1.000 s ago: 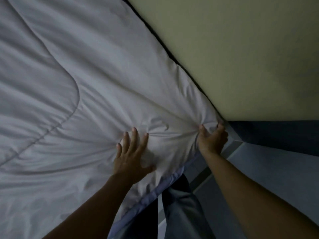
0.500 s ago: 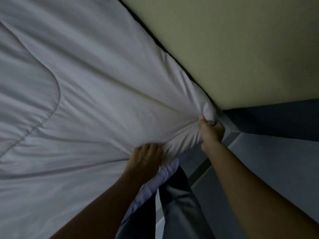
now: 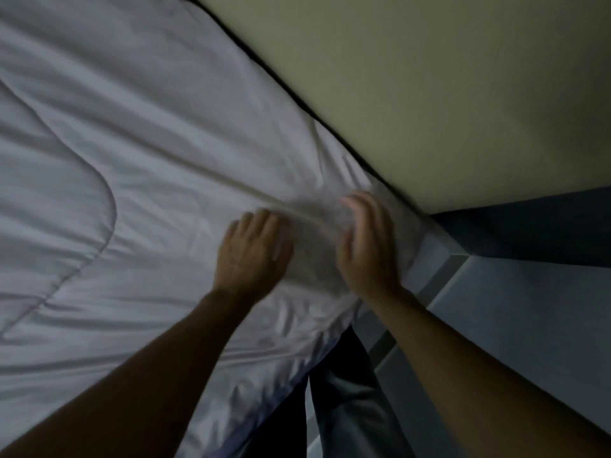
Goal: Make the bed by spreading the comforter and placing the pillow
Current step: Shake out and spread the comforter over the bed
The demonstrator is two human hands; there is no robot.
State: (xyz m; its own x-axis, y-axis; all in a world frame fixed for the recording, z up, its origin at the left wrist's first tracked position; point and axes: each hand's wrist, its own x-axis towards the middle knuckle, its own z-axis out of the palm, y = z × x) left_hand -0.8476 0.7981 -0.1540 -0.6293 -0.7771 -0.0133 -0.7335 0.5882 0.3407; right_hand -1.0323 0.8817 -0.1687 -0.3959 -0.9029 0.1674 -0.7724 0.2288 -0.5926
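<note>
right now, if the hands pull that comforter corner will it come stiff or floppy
Probably floppy: the comforter creases into soft folds between the left hand and right hand. Likely light but bulky, since its quilted panels look puffy. It may bunch rather than slide, as wrinkles fan out from the hands.

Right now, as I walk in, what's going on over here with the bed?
A person is spreading the white comforter, working at its corner beside the wall. The right hand presses on the corner with fingers stretched out. The left hand rests next to it, its fingers too blurred to read. The comforter lies spread wide but is creased around the hands. No pillow is in view.
</note>
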